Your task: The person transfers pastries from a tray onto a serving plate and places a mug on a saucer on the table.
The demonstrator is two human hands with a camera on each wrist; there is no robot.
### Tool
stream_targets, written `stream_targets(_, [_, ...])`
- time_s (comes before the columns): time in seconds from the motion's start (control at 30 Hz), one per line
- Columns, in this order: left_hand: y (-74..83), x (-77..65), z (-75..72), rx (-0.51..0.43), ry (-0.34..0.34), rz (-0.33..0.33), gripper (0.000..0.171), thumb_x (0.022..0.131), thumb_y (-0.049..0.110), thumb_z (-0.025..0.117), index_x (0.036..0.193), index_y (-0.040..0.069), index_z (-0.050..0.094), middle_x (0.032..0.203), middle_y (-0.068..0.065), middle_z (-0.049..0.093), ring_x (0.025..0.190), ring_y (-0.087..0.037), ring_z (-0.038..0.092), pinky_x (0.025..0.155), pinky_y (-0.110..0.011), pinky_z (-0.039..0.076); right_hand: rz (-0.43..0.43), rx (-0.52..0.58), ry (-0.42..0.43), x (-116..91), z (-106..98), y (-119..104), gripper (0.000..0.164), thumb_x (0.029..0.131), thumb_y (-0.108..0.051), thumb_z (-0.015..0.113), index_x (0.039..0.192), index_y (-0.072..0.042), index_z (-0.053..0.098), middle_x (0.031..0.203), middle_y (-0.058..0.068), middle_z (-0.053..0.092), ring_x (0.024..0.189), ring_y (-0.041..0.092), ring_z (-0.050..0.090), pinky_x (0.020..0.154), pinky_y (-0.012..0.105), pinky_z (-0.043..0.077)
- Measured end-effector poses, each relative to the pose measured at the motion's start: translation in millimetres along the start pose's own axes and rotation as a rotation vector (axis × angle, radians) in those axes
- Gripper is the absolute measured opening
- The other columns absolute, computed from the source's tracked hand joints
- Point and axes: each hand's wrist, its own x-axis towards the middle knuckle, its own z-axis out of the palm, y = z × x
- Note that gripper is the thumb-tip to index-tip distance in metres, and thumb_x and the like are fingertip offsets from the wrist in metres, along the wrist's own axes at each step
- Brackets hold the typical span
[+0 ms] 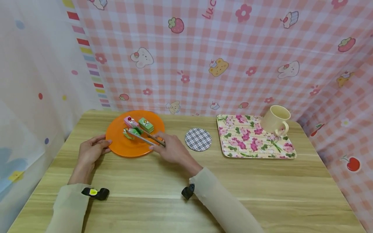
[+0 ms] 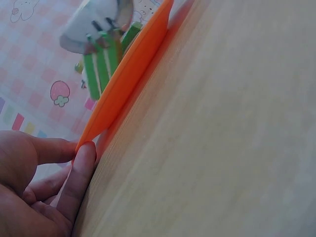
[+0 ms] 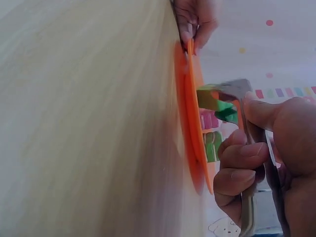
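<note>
An orange plate (image 1: 132, 151) lies at the left of the table. My left hand (image 1: 90, 152) pinches its left rim between thumb and fingers, seen closely in the left wrist view. My right hand (image 1: 174, 150) grips metal tongs (image 3: 254, 131), thumb on one side and curled fingers on the other. The tong ends are at a green toy cake piece (image 1: 134, 131) over the plate's near part; it looks tilted in the right wrist view. Whether it is lifted off the plate I cannot tell. Behind it sit a pink cake piece (image 1: 131, 121) and another green cake piece (image 1: 146, 124).
Right of the plate lies a round checked coaster (image 1: 198, 139). Farther right is a flowered tray (image 1: 247, 150), with a cream mug (image 1: 272, 120) on its back right corner. A pink checked cloth (image 1: 192, 45) hangs behind the wooden table (image 1: 145, 200).
</note>
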Motion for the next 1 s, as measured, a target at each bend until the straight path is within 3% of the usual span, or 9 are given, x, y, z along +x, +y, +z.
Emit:
stream_targets(0.27, [-1.7, 1.3, -0.4, 0.04, 0.008, 0.002, 0.059, 0.098, 0.003, 0.065, 0.15, -0.008, 0.042, 0.08, 0.017, 0.07, 0.073, 0.001, 0.07, 0.07, -0.017, 0.064, -0.002, -0.06, -0.026, -7.9, -4.5, 10.4, 0.037, 0.099, -0.046, 0.067, 0.129, -0.025, 0.065, 0.068, -0.002, 0.045, 0.055, 0.012, 0.035, 0.051, 0.023, 0.028])
stream_targets(0.43, [-3.3, 2.1, -0.2, 0.053, 0.004, 0.005, 0.059, 0.098, 0.005, 0.066, 0.15, -0.008, 0.042, 0.081, 0.017, 0.069, 0.073, 0.0, 0.07, 0.07, -0.018, 0.064, 0.001, -0.043, -0.024, -11.5, -6.5, 13.9, 0.04, 0.097, -0.047, 0.068, 0.131, -0.026, 0.064, 0.068, -0.003, 0.046, 0.056, 0.011, 0.034, 0.053, 0.023, 0.03])
stream_targets(0.67, [-1.9, 2.3, 1.4, 0.059, 0.009, 0.008, 0.058, 0.098, 0.005, 0.066, 0.15, -0.008, 0.043, 0.081, 0.017, 0.069, 0.073, 0.0, 0.07, 0.069, -0.018, 0.064, 0.028, 0.002, -0.002, -19.1, -12.3, 16.3, 0.049, 0.095, -0.048, 0.071, 0.139, -0.028, 0.06, 0.059, -0.005, 0.036, 0.048, 0.011, 0.027, 0.046, 0.025, 0.025])
stream_targets(1.0, [-1.3, 2.1, 1.5, 0.071, 0.017, -0.017, 0.06, 0.099, 0.006, 0.066, 0.152, -0.006, 0.042, 0.082, 0.016, 0.068, 0.074, 0.0, 0.07, 0.071, -0.018, 0.064, 0.05, 0.062, 0.018, -32.8, -23.6, 19.4, 0.056, 0.093, -0.048, 0.073, 0.143, -0.029, 0.055, 0.063, 0.0, 0.056, 0.048, 0.011, 0.041, 0.043, 0.023, 0.033])
